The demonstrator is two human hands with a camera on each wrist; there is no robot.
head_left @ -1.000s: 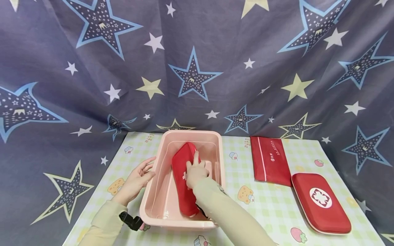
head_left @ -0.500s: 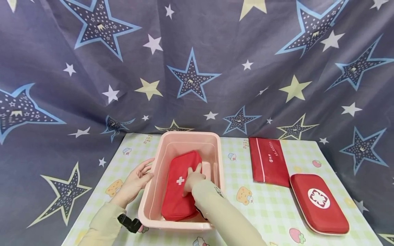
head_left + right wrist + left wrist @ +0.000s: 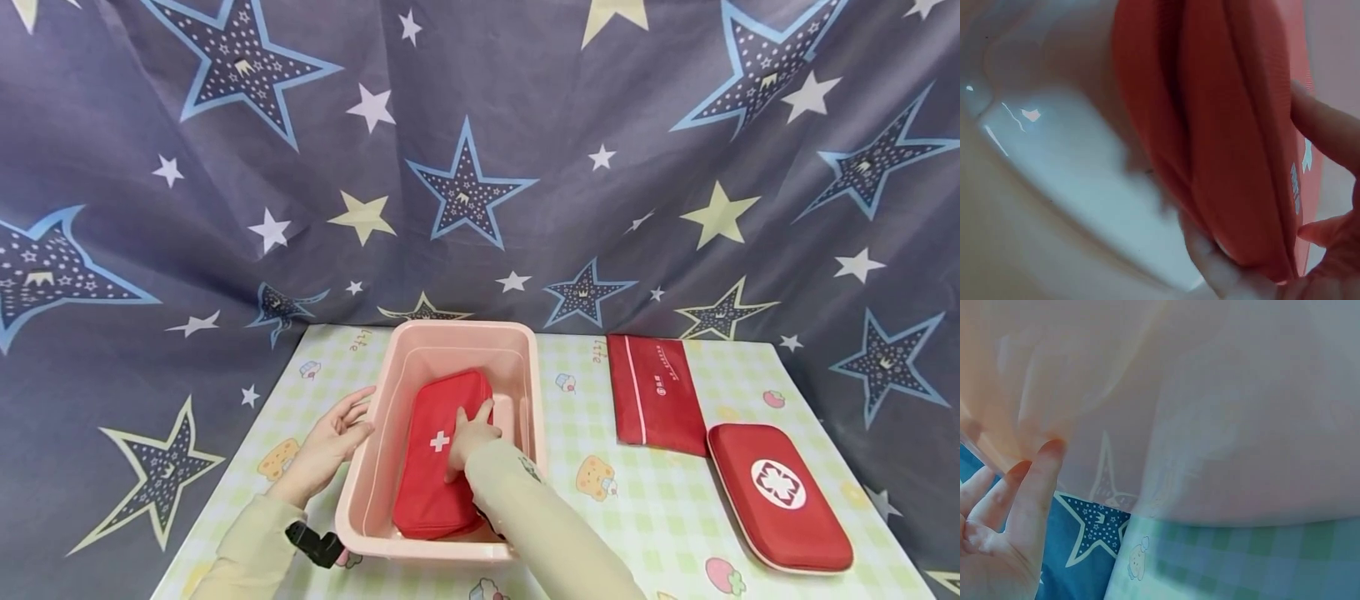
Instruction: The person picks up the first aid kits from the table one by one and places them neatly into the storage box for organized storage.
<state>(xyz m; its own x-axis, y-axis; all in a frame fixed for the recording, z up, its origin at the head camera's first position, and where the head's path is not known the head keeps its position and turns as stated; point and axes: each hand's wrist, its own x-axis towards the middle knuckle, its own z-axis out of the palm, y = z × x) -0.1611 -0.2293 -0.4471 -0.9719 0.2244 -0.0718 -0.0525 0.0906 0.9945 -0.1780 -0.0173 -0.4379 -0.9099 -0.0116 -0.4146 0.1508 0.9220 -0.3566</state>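
Note:
A red first-aid pouch (image 3: 435, 454) with a white cross lies slanted inside a pink plastic basin (image 3: 401, 337). On the pouch's right side is my right hand (image 3: 474, 437), its fingers and thumb spread over the edge. In the right wrist view the right hand (image 3: 1332, 244) grips that edge, some fingers on the face and one below; the deep fold of the red fabric (image 3: 1229, 125) shows close up. My left hand (image 3: 330, 446) rests its straightened fingers against the basin's left outer wall. The left wrist view shows those fingers (image 3: 1035, 494) touching the pink plastic.
To the right lie a flat dark red pouch (image 3: 656, 396) and a red hard case (image 3: 780, 500) with a white round emblem, their edges meeting. A checked cloth (image 3: 592, 533) covers the table. A star-patterned curtain (image 3: 450, 275) hangs behind.
The red first-aid pouch has turned from a tilted stance to lying flatter, its lower end shifting left, with the cross facing up. During the last half second almost nothing has moved.

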